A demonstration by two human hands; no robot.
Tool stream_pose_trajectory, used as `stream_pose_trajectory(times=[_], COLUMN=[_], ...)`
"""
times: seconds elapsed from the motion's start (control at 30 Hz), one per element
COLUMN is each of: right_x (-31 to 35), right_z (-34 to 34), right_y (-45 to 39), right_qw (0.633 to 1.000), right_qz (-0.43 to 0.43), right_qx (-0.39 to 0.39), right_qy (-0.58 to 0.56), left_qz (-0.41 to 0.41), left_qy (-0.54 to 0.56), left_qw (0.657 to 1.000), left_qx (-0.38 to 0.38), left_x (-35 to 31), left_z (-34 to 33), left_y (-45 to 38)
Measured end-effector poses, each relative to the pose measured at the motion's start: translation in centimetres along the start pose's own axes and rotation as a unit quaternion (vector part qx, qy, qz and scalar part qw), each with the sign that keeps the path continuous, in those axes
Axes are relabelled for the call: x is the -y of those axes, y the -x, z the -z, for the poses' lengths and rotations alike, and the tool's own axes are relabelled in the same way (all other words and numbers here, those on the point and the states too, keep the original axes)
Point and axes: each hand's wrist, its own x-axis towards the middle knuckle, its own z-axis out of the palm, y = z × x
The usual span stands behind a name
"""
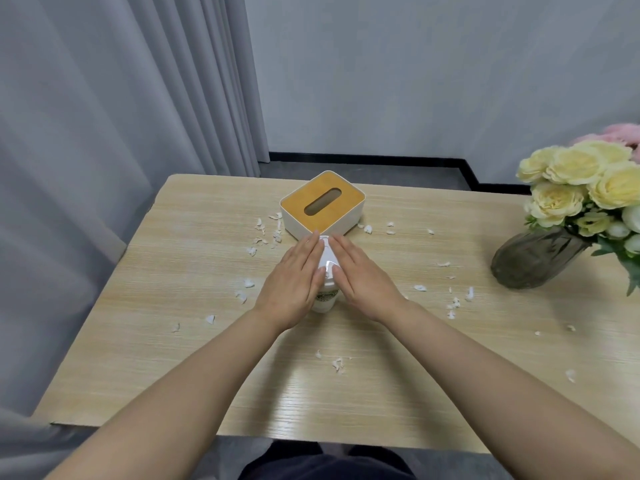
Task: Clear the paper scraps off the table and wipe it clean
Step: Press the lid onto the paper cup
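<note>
Head view: scrap-strewn wooden table [194,341]; both grips, left hand [291,282] and right hand [363,278], flat-fingered against white bottle [327,268].

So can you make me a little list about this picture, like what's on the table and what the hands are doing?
table: light wood table
mess: small white paper scraps scattered on both sides
left hand: fingers straight, pressed flat against the left side of a white bottle
right hand: fingers straight, flat against the bottle's right side
bottle: upright between the hands, in the middle of the table
behind the bottle: white tissue box with a wooden top
far right: dark vase with yellow flowers
cleaning: scraps not yet cleared
</note>
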Motion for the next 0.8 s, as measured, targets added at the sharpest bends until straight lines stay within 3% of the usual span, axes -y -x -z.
stream_pose_trajectory(times=[0.63, 0.8], right_x=[0.05, 0.59], right_z=[0.05, 0.26], right_y=[0.16, 0.25], right_qw=[0.999, 0.987], right_qz=[-0.013, -0.051], right_qx=[0.027, 0.022], right_qy=[-0.029, -0.150], left_qz=[0.029, 0.065], left_qy=[0.077, 0.158], left_qw=[0.997, 0.985], left_qx=[0.014, 0.030], left_x=[0.08, -0.11], left_z=[-0.08, 0.34], left_y=[0.16, 0.15])
